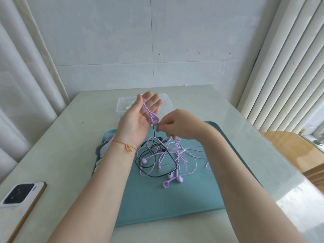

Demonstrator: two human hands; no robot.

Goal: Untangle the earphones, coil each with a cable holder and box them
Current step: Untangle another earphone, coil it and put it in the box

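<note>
My left hand (140, 118) is raised palm up with straight fingers, and loops of purple earphone cable (148, 111) run across the palm and fingers. My right hand (177, 125) pinches that cable and a purple earbud at the left hand's edge. Below, a tangle of purple and black earphone cables (161, 155) lies on the teal tray (157, 199), with several purple earbuds (172, 179) at its front. A clear plastic box (122, 106) stands behind the hands. Grey and white cable holders (102, 148) lie at the tray's left edge.
A white phone (19, 197) lies face down at the table's front left. White curtains hang at the left, vertical blinds at the right. A wooden surface (294, 149) stands beyond the table's right edge.
</note>
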